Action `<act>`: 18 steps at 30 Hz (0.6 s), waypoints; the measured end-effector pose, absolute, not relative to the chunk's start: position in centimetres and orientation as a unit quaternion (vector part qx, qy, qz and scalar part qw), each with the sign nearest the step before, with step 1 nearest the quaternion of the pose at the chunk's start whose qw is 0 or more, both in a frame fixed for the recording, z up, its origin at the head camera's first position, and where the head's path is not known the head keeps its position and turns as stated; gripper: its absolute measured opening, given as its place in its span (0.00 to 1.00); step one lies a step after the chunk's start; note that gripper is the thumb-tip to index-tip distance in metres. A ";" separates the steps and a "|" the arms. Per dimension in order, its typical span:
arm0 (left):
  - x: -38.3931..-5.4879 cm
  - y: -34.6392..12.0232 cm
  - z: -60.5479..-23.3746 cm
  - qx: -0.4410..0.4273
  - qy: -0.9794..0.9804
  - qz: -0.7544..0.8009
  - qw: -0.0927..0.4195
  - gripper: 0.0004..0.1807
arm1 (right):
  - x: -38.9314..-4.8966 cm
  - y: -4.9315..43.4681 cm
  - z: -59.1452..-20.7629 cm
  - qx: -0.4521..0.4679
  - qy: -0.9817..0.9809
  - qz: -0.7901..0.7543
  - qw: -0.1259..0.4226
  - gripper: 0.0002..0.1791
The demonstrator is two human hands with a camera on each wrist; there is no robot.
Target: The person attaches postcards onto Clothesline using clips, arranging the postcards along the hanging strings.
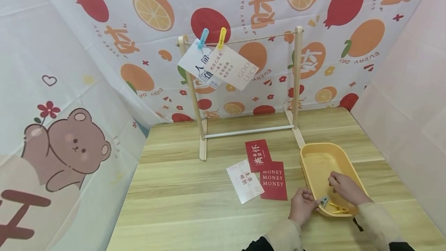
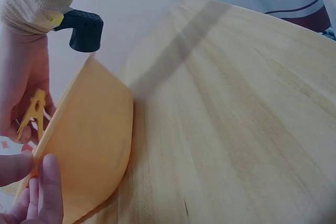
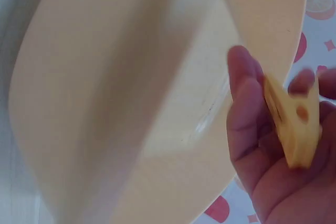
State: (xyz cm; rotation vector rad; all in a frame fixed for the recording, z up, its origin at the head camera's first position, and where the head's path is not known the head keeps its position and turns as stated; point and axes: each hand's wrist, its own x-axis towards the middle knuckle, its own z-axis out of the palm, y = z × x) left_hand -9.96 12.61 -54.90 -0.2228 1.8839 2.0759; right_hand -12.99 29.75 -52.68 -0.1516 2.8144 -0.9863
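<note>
My left hand grips the near left rim of a yellow plastic basin, its thumb inside and its fingers on the outer wall. A grey-green clothespin lies in the basin right by those fingertips. Over the basin is my right hand, holding a yellow clothespin between thumb and fingers; in the head view that clothespin is hidden under the hand. Another yellow clothespin shows at the basin's near end.
Behind stands a wooden rack with a cord, where a blue clothespin and a yellow clothespin hold two overlapping cards. Two red cards and a white card lie left of the basin on the wooden table.
</note>
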 end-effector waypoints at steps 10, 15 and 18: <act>-10.0 12.7 -55.1 -0.078 0.659 0.727 0.176 0.16 | -13.2 30.1 -52.1 -0.084 0.952 -0.295 0.021 0.06; -10.1 12.6 -55.2 -0.077 0.658 0.728 0.178 0.16 | -13.3 30.1 -51.7 -0.053 0.948 -0.314 0.010 0.16; -10.2 12.6 -55.2 -0.073 0.660 0.727 0.175 0.16 | -13.4 30.1 -51.7 -0.040 0.952 -0.303 0.010 0.22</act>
